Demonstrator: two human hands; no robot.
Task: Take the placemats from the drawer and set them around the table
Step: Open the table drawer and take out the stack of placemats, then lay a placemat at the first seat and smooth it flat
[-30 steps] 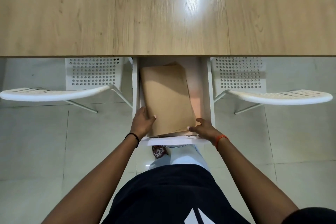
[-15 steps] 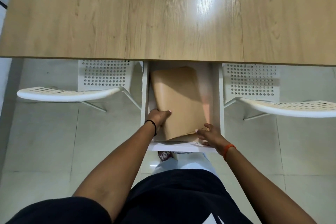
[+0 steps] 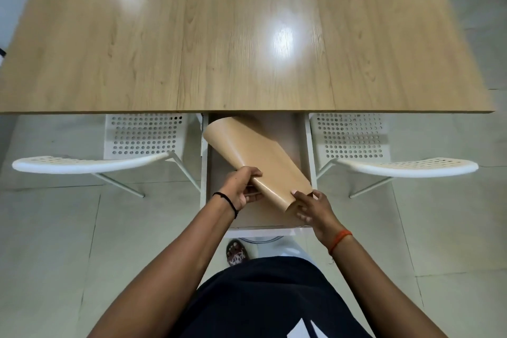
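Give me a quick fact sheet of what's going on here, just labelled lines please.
Setting: wooden table with an open white drawer under its near edge
Object handled: tan placemats, curled and lifted partly out of the drawer
Left hand: grips the placemats' left edge
Right hand: holds their near right corner
Table top: no placemat laid yet
Seating: white perforated chairs either side of the drawer
Floor: pale tiles

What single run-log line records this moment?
stage: lifting placemats from drawer | left hand: gripping | right hand: gripping | placemats: curled | table: none laid
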